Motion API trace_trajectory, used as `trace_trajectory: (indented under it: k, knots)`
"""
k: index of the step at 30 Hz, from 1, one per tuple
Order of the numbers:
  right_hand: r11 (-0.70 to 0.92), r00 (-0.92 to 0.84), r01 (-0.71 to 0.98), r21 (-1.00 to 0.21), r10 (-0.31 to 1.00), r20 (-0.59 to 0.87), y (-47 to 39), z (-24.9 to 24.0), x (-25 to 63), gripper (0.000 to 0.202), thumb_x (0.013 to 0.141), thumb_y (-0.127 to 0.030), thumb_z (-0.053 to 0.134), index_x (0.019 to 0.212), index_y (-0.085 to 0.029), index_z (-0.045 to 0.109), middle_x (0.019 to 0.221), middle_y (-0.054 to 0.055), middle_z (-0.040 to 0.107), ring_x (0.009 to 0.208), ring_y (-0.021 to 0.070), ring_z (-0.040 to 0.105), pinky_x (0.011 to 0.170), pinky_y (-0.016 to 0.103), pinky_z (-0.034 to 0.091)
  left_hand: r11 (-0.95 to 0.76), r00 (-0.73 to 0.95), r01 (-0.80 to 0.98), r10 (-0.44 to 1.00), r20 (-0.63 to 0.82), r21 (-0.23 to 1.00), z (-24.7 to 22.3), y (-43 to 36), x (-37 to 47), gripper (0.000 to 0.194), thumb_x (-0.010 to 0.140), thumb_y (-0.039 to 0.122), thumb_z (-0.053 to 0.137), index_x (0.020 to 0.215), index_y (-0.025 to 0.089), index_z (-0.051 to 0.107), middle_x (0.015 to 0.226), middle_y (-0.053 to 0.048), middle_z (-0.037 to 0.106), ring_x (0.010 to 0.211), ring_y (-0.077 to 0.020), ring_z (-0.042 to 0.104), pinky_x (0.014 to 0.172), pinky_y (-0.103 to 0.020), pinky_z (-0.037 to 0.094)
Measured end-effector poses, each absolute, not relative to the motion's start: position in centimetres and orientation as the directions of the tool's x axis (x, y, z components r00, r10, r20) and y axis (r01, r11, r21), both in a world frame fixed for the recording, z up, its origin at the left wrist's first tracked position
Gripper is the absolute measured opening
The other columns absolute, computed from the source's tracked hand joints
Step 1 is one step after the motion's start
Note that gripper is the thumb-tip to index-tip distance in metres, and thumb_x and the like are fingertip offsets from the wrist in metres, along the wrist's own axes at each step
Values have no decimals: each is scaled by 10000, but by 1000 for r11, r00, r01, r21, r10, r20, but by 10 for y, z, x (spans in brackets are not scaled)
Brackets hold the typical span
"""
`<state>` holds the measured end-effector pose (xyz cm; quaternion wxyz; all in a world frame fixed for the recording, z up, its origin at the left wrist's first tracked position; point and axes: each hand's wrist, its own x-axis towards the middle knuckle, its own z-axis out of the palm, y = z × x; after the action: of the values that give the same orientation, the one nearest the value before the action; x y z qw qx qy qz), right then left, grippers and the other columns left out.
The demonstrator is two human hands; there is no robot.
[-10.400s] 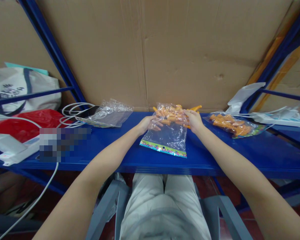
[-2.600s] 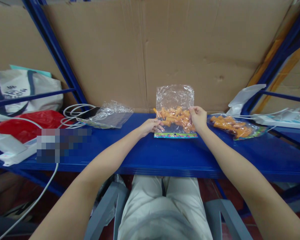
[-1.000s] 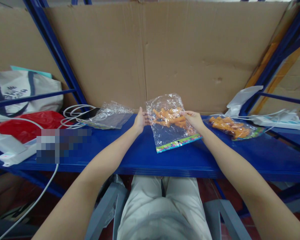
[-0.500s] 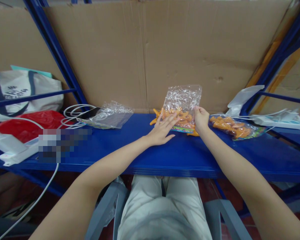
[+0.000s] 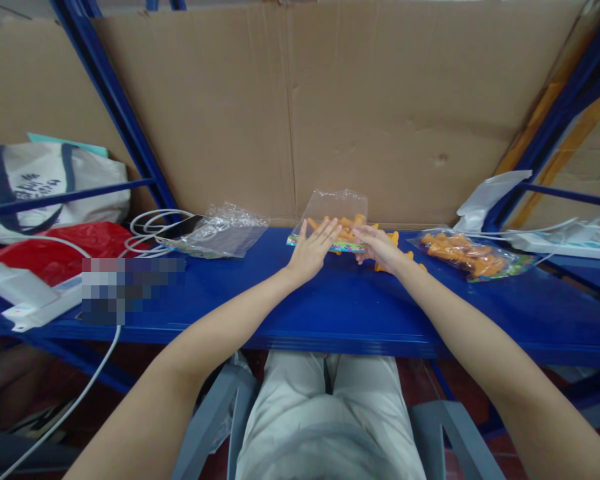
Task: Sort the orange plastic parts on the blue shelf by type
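Note:
A clear plastic bag (image 5: 341, 201) with a colourful printed strip along its near edge lies at the back of the blue table. Orange plastic pieces (image 5: 351, 223) show through or in it; which, I cannot tell. My left hand (image 5: 311, 255) rests on the bag's left part with its fingers stretched out. At the bag's right near corner, my right hand (image 5: 381, 248) closes its fingers on the edge, the fingertips partly hidden. More loose orange pieces (image 5: 409, 257) lie beside and behind my right hand.
Another bag of orange pieces (image 5: 473, 255) lies to the right, near a white power strip (image 5: 570, 240). An empty clear bag (image 5: 225, 230) and coiled white cables (image 5: 153, 223) are on the left. A cardboard sheet (image 5: 380, 100) stands behind the blue table (image 5: 300, 313).
The bag has shifted left and turned, uncovering orange pieces on the right. My right hand has moved left along with it; my left hand has shifted slightly left.

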<state>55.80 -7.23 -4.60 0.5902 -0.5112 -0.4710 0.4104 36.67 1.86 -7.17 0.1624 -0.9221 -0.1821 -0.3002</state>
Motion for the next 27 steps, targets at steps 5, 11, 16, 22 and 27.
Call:
trace_trajectory:
  k: [5, 11, 16, 22, 27]
  knots:
    - [183, 153, 73, -980, 969, 192, -69, -52, 566, 454, 850, -289, 767, 1250, -203, 570, 538, -96, 536, 417, 100, 534, 429, 217, 512, -846, 730, 495, 283, 622, -197, -66, 21, 363, 784, 826, -27, 349, 1569, 222, 378, 1617, -113, 387, 1522, -253, 325, 1244, -661, 155]
    - [220, 160, 82, -972, 960, 231, -68, -51, 564, 445, 878, -297, 715, 1296, -212, 586, 529, -89, 538, 427, 101, 543, 444, 212, 527, -826, 752, 504, 277, 598, -251, -65, 24, 362, 747, 859, 8, 394, 1568, 245, 379, 1608, -107, 408, 1517, -261, 338, 1243, -671, 139]
    - [239, 262, 48, -970, 934, 243, -71, -46, 561, 315, 899, -229, 660, 1208, -216, 604, 546, -71, 576, 409, 93, 530, 430, 196, 492, -801, 763, 504, 239, 600, -323, -48, 38, 352, 683, 913, 62, 418, 1564, 266, 383, 1593, -99, 441, 1526, -258, 327, 1251, -667, 84]
    - [207, 355, 89, -974, 907, 225, -72, -46, 563, 177, 906, -167, 600, 1077, -199, 638, 551, -57, 597, 395, 93, 531, 408, 194, 458, -813, 793, 481, 244, 558, -328, -13, 61, 305, 661, 934, 68, 391, 1551, 308, 400, 1578, -57, 478, 1525, -232, 336, 1268, -638, 48]
    - [184, 349, 119, -976, 912, 215, -68, -49, 563, 169, 875, -182, 653, 1044, -180, 644, 524, -60, 595, 380, 93, 535, 390, 183, 449, -729, 705, 652, 482, 520, -209, 1, 72, 240, 670, 911, 84, 433, 1525, 352, 440, 1599, -16, 450, 1537, -258, 307, 1268, -643, 45]
